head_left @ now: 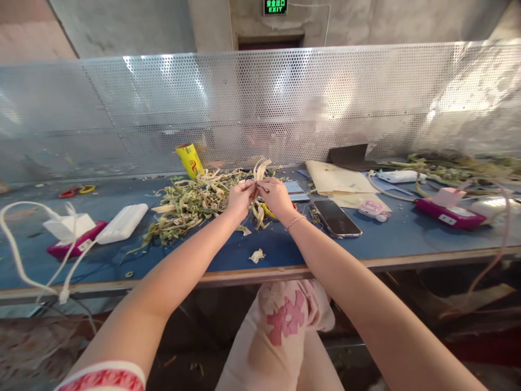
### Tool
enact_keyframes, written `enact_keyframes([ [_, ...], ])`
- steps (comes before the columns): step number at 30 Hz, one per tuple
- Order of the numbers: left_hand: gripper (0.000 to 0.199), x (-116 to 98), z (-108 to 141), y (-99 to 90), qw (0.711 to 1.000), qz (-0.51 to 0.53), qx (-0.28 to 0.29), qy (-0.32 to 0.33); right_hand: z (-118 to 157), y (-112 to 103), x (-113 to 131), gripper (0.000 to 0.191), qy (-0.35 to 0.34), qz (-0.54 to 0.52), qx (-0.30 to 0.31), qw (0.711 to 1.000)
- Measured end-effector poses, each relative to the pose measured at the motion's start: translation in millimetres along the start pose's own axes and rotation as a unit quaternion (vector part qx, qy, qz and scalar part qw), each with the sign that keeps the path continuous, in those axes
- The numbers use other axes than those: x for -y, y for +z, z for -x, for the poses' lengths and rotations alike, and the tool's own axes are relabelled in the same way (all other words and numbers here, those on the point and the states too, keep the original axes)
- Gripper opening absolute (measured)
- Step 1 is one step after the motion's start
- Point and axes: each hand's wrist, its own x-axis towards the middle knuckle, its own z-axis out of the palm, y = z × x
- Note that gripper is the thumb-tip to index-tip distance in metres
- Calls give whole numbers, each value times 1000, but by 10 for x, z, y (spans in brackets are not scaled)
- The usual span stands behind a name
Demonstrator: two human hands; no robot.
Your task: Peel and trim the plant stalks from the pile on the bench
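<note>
A pale, dried leafy strand (pixel 261 169) rises from between my two hands, above the blue table (pixel 228 254). My left hand (pixel 241 196) pinches it from the left, fingertips pressed together. From the right, my right hand (pixel 274 194) closes on the same strand, its fingertips meeting those of the left. The lower part of the strand seems to hang below the fingers, partly hidden by them. Just left of my hands spreads a heap of dried green and straw-coloured plant pieces (pixel 185 209). A small pale scrap (pixel 256 256) lies near the table's front edge.
Behind the heap stands a yellow packet (pixel 189 161). To the right lie a phone (pixel 337 218), brown paper (pixel 336 178), a pink case (pixel 371 209) and a magenta power strip (pixel 450 213). At left are a white power bank (pixel 122 223) and cables. A perforated metal screen (pixel 228 108) backs the table.
</note>
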Motion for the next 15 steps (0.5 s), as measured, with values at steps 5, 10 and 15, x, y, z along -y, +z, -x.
enact_keyframes([
  [5,16,29,8,-1,1000,-24,12,12,-8,-37,-17,27,27,-9,-3,1000],
  [10,19,65,4,0,994,-86,11,66,-9,-51,-18,26,28,3,0,1000],
  [15,16,71,-12,-13,986,-124,11,109,-9,-57,-2,24,12,21,-6,1000],
])
